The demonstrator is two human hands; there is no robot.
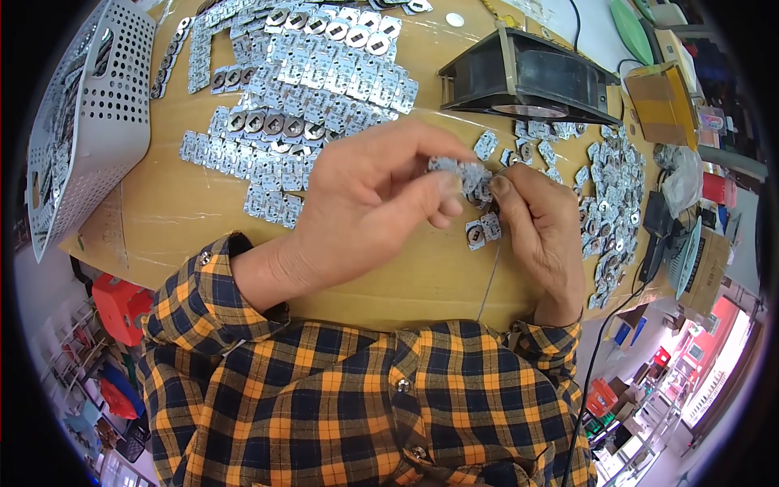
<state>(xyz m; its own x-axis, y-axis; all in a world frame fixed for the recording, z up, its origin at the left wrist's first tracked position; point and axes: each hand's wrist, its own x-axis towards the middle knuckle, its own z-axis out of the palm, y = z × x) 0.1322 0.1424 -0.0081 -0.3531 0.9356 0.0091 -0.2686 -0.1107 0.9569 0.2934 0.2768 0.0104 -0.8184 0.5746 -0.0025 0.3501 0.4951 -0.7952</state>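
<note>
My left hand (365,199) pinches a short strip of small silvery circuit boards (466,174) between thumb and fingers, above the table's middle. At the strip's right end, my right hand (540,215) closes thumb and forefinger on it, so the two hands nearly meet. Below the strip lies a pair of small boards (483,231), close to my right fingers. To the left of my left hand, joined boards (341,77) lie in overlapping rows, some with round metal holders. A heap of loose boards (617,191) spreads to the right of my right hand.
A black fan (527,77) stands at the back, right of centre. The grey perforated basket (109,105) at the left edge holds more boards. A black cable (604,345) hangs past the table's right side. Beyond it stands a cardboard box (702,268).
</note>
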